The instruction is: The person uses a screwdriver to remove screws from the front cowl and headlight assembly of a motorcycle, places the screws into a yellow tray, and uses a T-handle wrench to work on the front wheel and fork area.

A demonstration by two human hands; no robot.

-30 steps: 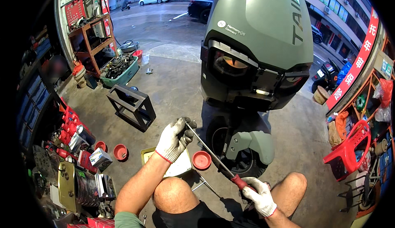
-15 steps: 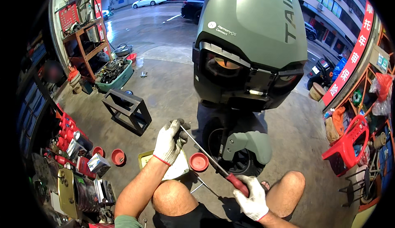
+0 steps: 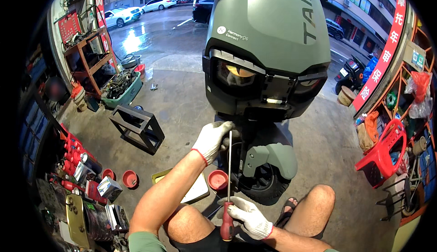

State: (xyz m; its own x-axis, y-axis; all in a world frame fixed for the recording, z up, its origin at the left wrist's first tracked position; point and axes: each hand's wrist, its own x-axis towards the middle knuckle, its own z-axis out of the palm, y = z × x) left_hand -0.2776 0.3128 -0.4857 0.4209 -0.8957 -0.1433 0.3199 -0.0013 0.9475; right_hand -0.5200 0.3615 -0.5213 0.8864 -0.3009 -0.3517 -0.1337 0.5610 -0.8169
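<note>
A long screwdriver [image 3: 230, 165] with a red handle stands nearly upright in the picture, its thin shaft pointing away from me. My right hand [image 3: 250, 217], in a white work glove, is closed round the handle where it joins the shaft. My left hand [image 3: 213, 141], gloved too, has its fingers curled together at the shaft's far tip; what they pinch there is hidden. Just beyond is the front of a green and black scooter [image 3: 268, 38], its headlight housing overhead. The green front mudguard [image 3: 272, 158] and black tyre [image 3: 259, 190] are to the right of the shaft.
A red bowl [image 3: 218, 179] and a yellow-rimmed tray [image 3: 160, 175] lie by my left knee. A black metal frame stand [image 3: 136, 127] is farther left. Bottles and boxes [image 3: 109, 188] crowd the left edge. A red plastic chair [image 3: 384, 154] stands at the right.
The screwdriver has swung from a slant to nearly upright as my right hand moved left. My left hand has moved right and slightly up, closer to the scooter.
</note>
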